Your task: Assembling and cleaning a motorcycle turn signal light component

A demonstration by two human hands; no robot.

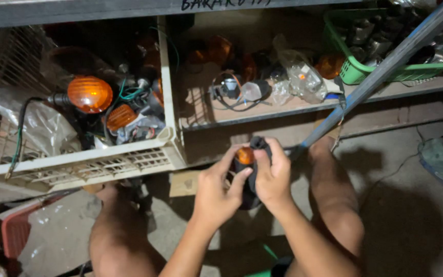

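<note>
Both the left hand and right hand grip one black, amber-lensed turn signal, seemingly, below a clear plastic bag and green basket.

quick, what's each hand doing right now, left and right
Left hand: closed on the small black turn signal lamp with the orange lens.
Right hand: closed on the same lamp, gripping its black body.

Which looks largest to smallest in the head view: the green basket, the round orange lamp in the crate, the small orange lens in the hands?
1. Green basket
2. Round orange lamp
3. Small orange lens, smallest despite being nearest the camera
</note>
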